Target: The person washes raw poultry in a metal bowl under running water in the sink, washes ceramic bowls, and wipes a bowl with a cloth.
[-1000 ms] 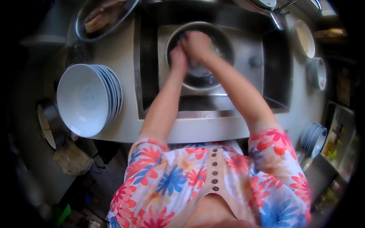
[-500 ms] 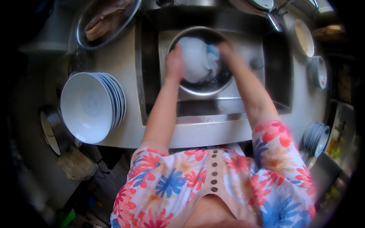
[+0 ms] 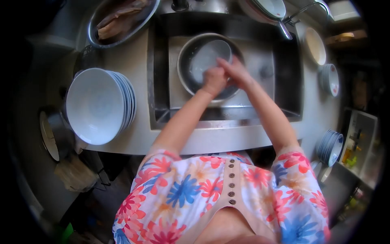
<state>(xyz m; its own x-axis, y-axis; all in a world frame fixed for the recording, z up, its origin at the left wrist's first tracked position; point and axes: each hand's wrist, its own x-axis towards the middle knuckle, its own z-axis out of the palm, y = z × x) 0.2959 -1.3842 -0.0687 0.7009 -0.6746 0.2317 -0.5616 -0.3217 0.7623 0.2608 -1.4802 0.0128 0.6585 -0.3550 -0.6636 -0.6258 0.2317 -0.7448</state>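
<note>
My left hand (image 3: pixel 215 80) is closed in a fist over the metal basin (image 3: pixel 181 75) in the sink. Right beside it, my right hand (image 3: pixel 237 72) is slightly blurred, its fingers curled close to the left fist. What the two hands hold between them is hidden. Behind the hands, a white bowl (image 3: pixel 205 57) lies tilted inside the basin, partly covered by them. No cloth shows clearly.
A stack of white bowls (image 3: pixel 95 105) stands left of the sink (image 3: pixel 287 81). An oval metal tray (image 3: pixel 94 37) holding meat is at the back left. Smaller bowl stacks (image 3: pixel 330 148) line the right. A faucet (image 3: pixel 310 6) and a pan handle (image 3: pixel 285 30) are at the back right.
Both hands have come together over the basin; before, the left held the white bowl's edge and the right was at a white-and-blue cloth. The bowl now lies in the basin.
</note>
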